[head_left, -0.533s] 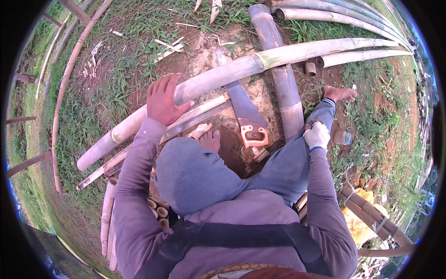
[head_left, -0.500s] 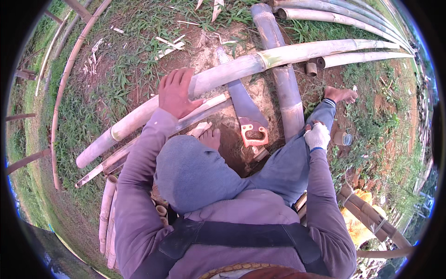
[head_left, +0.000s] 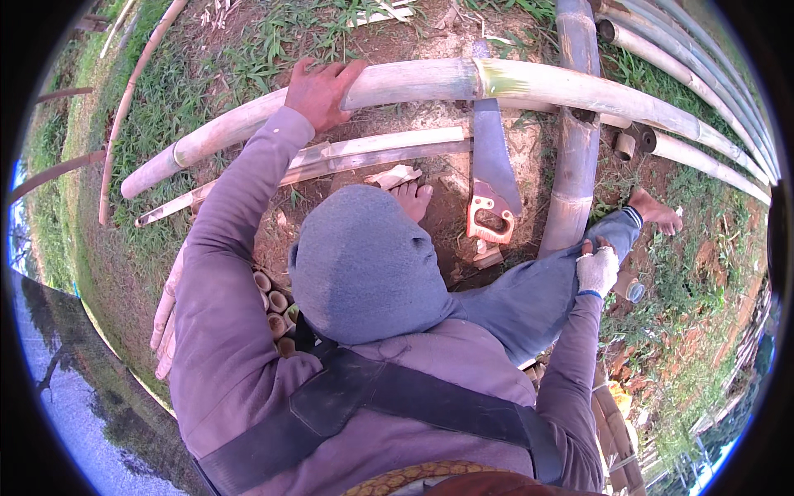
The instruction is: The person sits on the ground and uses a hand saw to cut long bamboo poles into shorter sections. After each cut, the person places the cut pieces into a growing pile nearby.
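My bare left hand point(head_left: 321, 95) grips a long pale bamboo pole point(head_left: 413, 81), its fingers bent over the far side. The pole crosses a thicker grey bamboo log point(head_left: 571, 149). A handsaw point(head_left: 495, 157) with an orange-edged handle lies on the ground, its blade passing beneath the pole and its tip showing beyond. My right hand point(head_left: 597, 269), in a whitish glove with bare fingertips, rests on my right trouser leg point(head_left: 538, 285). Its fingers are curled in, and whatever they may hold is hidden. Split bamboo strips point(head_left: 372, 151) lie between the pole and my left foot point(head_left: 411, 198).
Several bamboo poles point(head_left: 662, 66) lie at the far right, with a short bamboo offcut point(head_left: 624, 146) beside them. A clear jar point(head_left: 634, 291) stands right of my leg. Cut bamboo pieces point(head_left: 277, 310) are stacked at my left side. Wood chips are scattered on the grass.
The pole has shifted leftward relative to the saw and log, my left hand moving with it. Its spread fingers now curl over the pole. My right hand stays on the leg; the view has turned.
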`<state>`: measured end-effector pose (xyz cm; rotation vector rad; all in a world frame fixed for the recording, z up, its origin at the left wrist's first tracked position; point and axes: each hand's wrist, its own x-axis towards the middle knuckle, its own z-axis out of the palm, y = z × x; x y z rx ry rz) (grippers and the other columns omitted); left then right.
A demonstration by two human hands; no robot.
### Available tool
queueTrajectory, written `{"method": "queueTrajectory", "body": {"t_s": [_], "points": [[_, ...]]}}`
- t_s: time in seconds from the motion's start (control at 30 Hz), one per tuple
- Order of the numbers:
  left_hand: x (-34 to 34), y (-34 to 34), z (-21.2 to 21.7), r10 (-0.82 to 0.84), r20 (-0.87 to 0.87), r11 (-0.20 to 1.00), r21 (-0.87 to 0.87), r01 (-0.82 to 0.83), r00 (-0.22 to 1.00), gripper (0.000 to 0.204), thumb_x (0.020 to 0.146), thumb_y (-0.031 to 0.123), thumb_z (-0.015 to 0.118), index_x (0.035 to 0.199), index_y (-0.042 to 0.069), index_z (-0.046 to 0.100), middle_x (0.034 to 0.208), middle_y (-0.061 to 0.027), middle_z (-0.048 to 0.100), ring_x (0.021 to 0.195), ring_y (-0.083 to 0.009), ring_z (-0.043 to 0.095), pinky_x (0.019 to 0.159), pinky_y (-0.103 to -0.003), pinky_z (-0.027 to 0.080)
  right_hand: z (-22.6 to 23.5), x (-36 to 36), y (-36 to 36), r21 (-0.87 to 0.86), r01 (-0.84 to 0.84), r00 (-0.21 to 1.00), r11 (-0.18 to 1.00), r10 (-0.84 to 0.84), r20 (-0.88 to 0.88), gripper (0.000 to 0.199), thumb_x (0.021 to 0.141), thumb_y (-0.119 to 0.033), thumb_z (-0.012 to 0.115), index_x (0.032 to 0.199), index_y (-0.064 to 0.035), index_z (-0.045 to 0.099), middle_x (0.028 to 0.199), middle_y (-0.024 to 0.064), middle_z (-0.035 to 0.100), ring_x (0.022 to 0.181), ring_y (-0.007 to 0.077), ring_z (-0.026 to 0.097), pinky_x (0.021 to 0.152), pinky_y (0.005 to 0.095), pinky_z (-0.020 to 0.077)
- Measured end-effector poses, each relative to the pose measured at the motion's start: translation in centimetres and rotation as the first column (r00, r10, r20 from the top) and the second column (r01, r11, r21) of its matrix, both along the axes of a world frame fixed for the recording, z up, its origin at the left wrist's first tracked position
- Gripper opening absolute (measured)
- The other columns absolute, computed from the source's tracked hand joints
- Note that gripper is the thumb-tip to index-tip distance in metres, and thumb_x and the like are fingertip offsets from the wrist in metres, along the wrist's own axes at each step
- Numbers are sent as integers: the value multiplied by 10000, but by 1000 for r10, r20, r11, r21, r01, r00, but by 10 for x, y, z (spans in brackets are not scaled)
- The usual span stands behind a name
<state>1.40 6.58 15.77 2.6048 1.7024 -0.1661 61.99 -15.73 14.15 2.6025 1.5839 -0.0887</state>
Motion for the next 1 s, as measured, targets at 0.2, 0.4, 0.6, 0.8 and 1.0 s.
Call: {"method": "queueTrajectory", "body": {"t_s": [0.2,0.4,0.6,0.8,1.0], "points": [[-60,-62,-26,161,-167,987,57,-153,973,1002,787,311,918,1645,312,401,1580,-37,546,1519,-272,473,1280,-654,205,13,-19,20,-100,88,995,991,-84,47,435,981,-325,735,1333,-68,737,1379,190,713,1256,404,684,1033,518,553],[-29,-157,-89,119,305,987,68,-146,945,719,858,413,833,1501,215,579,1426,-88,614,1385,-312,553,1234,-556,343,-21,-50,40,383,-472,845,794,532,-60,384,1005,-215,705,1337,-23,697,1337,237,674,1224,417,652,1063,542,507],[-51,-154,-130,376,112,926,-9,-378,920,632,957,412,751,1539,256,562,1399,-94,655,1347,-330,607,1254,-571,332,-9,-231,90,399,-759,465,513,858,-219,475,963,-165,734,1412,-38,646,1435,201,631,1298,414,619,1087,535,499],[-59,-163,-76,142,253,961,-267,-71,957,520,1064,407,615,1562,287,528,1349,-117,680,1322,-378,629,1151,-565,460,-8,-294,119,263,-907,351,331,936,35,556,887,-355,820,1323,-46,666,1371,206,651,1223,412,654,1038,567,505],[-47,-174,-37,153,412,922,-387,20,898,357,1045,417,639,1301,170,609,1050,-193,742,976,-454,743,829,-600,572,-18,-260,128,182,-897,361,404,905,-226,464,820,-255,880,1180,-37,684,1140,170,681,1029,410,684,837,548,545]]}}
